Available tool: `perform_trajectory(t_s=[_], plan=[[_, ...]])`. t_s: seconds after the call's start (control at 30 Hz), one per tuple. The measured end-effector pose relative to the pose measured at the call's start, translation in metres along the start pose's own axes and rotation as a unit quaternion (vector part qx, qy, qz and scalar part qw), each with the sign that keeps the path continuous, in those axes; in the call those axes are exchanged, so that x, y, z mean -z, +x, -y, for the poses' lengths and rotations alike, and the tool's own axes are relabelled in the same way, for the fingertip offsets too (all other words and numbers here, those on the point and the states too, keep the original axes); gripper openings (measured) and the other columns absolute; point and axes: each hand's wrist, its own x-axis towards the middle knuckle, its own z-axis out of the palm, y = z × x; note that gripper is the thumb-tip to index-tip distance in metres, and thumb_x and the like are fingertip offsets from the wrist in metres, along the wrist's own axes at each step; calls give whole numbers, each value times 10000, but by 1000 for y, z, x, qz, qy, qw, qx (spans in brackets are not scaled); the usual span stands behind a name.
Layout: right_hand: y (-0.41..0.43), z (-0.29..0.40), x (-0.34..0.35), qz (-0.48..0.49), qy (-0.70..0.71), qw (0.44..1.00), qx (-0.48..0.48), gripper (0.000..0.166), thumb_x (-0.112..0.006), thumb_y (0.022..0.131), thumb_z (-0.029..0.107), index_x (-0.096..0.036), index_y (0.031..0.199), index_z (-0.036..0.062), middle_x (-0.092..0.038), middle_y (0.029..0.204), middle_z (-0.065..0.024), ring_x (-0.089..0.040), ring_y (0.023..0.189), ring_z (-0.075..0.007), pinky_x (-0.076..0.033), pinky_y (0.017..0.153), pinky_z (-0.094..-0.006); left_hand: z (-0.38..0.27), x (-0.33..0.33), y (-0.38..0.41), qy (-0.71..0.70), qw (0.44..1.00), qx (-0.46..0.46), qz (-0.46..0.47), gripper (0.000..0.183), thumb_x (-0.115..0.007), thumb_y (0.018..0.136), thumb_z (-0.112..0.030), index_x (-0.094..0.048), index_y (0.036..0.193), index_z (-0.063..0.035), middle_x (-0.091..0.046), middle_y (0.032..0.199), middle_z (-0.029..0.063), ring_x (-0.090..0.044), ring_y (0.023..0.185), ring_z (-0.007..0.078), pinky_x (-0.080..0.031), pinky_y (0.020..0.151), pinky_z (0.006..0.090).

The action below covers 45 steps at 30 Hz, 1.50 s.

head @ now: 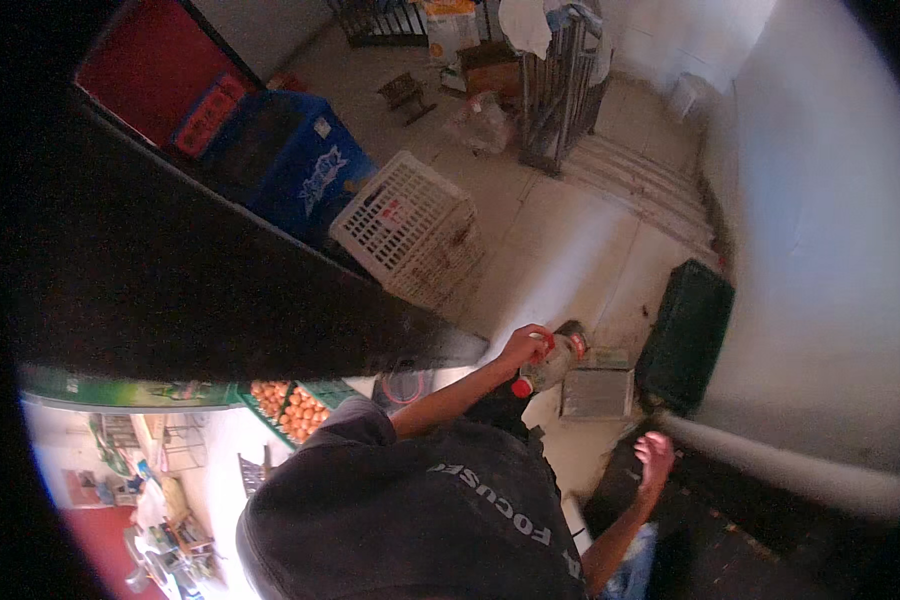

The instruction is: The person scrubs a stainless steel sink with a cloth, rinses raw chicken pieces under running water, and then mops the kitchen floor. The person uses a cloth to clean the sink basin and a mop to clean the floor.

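My left hand (529,346) grips a pale plastic jug (549,369) by what looks like a red handle. A red cap (523,388) shows at the jug's near end, and the jug is tilted. Past it is a dark shape, too blurred to name. My right hand (654,456) is held out to the right with nothing in it, its fingers slightly curled and apart. Beneath that hand is a dark surface (709,502). On the floor between my hands lies a flat, pale rectangular panel (597,391).
A white slatted plastic crate (405,221) and a blue box (292,161) stand at the left beside a dark slab (232,292). To the right, a dark green crate (686,337) is by the wall. Steps (637,187) and a metal railing (559,97) lie ahead.
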Motion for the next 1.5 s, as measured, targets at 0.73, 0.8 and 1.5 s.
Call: perform_trajectory(t_s=[0.73, 0.8, 1.5], plan=[[352, 142, -576, 728, -134, 655, 150, 496, -500, 924, 429, -489, 1260, 64, -571, 1209, -85, -532, 1116, -250, -418, 962, -407, -176, 185, 171, -287, 903, -118, -298, 355, -543, 779, -13, -559, 1131, -60, -604, 911, 36, -598, 793, 158, -491, 702, 254], [382, 119, -629, 743, -111, 658, 53, 503, -508, 909, 443, -502, 1253, 77, -574, 1219, -85, -539, 1112, -249, -425, 948, -412, -177, 222, 191, -214, 914, -113, -327, 306, -519, 870, -88, -525, 1175, -86, -594, 953, 35, -574, 738, 121, -473, 623, 237], [745, 455, -969, 397, 180, 885, -163, 569, -590, 884, 464, -472, 1295, 89, -569, 1171, -107, -569, 1021, -227, -483, 849, -358, -128, 274, 174, -400, 796, -112, -440, 375, -637, 868, -268, -570, 1166, -51, -643, 987, 115, -658, 817, 253, -561, 610, 404]])
